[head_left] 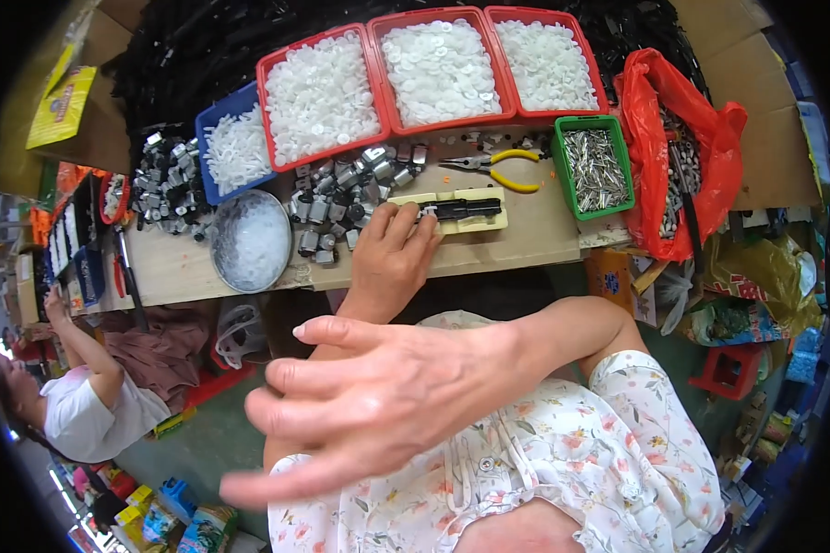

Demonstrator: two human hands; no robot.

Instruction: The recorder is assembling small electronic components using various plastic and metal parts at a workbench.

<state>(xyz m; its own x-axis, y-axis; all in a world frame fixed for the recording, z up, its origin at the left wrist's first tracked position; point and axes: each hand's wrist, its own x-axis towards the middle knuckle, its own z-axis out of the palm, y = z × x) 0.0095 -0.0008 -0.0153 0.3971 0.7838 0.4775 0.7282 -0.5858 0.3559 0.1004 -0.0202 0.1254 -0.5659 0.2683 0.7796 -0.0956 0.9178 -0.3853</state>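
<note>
My left hand (392,258) bends over the left end of a cream-coloured holding block (489,223) on the bench. Its fingertips close on the end of a long black plastic part (470,208) lying in the block's groove. A small whitish bit shows at those fingertips, too small to name. Across my left forearm reaches my right hand (360,396), nearer to me, back up and fingers spread toward the left. Nothing shows in its fingers, and the outermost one is blurred.
Behind the block stand red trays (387,92) of white discs, plus a blue tray (203,147) of white pieces. Metal-and-black parts (341,189) and a round dish (251,241) lie left; pliers (493,164), a green bin (581,207) and a red bag (650,83) right. Another person (92,405) sits left.
</note>
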